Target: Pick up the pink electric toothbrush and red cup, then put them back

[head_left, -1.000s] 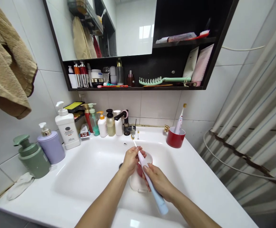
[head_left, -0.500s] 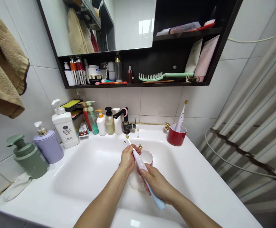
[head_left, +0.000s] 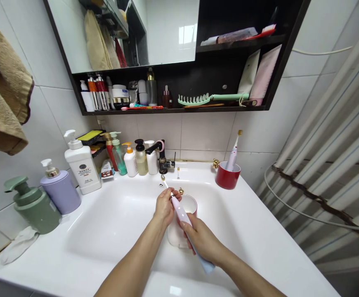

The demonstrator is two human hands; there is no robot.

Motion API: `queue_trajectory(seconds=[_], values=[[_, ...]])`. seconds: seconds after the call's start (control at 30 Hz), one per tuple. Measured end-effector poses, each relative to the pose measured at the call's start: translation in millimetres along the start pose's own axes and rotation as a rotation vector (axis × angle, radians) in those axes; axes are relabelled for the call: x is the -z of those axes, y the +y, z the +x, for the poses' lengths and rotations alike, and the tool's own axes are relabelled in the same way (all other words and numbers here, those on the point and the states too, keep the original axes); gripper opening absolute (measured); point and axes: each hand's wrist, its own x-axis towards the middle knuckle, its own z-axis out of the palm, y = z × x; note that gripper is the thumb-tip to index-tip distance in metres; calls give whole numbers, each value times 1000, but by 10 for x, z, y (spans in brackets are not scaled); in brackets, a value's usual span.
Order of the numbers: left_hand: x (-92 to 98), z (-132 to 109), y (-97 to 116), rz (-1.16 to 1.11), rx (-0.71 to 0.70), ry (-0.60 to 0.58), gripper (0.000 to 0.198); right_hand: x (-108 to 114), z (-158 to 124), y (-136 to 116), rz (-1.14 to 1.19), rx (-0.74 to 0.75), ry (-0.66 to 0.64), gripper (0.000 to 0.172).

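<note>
An electric toothbrush [head_left: 180, 209] with a pink-to-blue handle slants over the sink [head_left: 117, 222], its brush head pointing toward the faucet. My right hand [head_left: 202, 237] is wrapped around the lower handle. At the upper end, where the white neck meets the handle, the fingers of my left hand [head_left: 164, 207] close around the toothbrush. Below my hands, a cup [head_left: 192, 201] with a white inside and red outside sits in the basin, partly covered. A whitish object [head_left: 173, 238] beside it is mostly hidden by my hands.
A black faucet [head_left: 162, 159] stands behind the basin, with a small brush head [head_left: 178, 173] to its right. The red cup [head_left: 228, 177] at right holds another electric toothbrush [head_left: 232, 154]. Pump bottles, including a purple one [head_left: 61, 192], line the left. A dark cabinet [head_left: 173, 110] hangs above.
The view has shifted slightly. Both hands keep their hold on the toothbrush, with almost no movement.
</note>
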Motion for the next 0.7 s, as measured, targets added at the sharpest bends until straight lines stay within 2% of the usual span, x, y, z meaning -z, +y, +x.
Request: queue_trajectory(seconds=[0.17, 0.33, 0.47, 0.53, 0.6, 0.7], values=[[2, 8, -7, 2, 20, 39, 9, -17, -8, -11, 80, -25, -44, 20], [8, 30, -34, 41, 11, 68, 9, -7, 5, 5, 6, -32, -3, 18], [-3, 139, 44, 91, -23, 84, 10, 32, -6, 29, -62, -33, 26, 17], [-41, 243, 109, 200, -39, 86, 8, 57, -24, 27, -61, -30, 32, 16], [-111, 381, 147, 416, -11, 56, 7, 82, -42, 7, -32, -4, 65, 18], [-259, 645, 103, 651, 20, 22, 10, 118, -56, -39, 28, 44, 111, 22]])
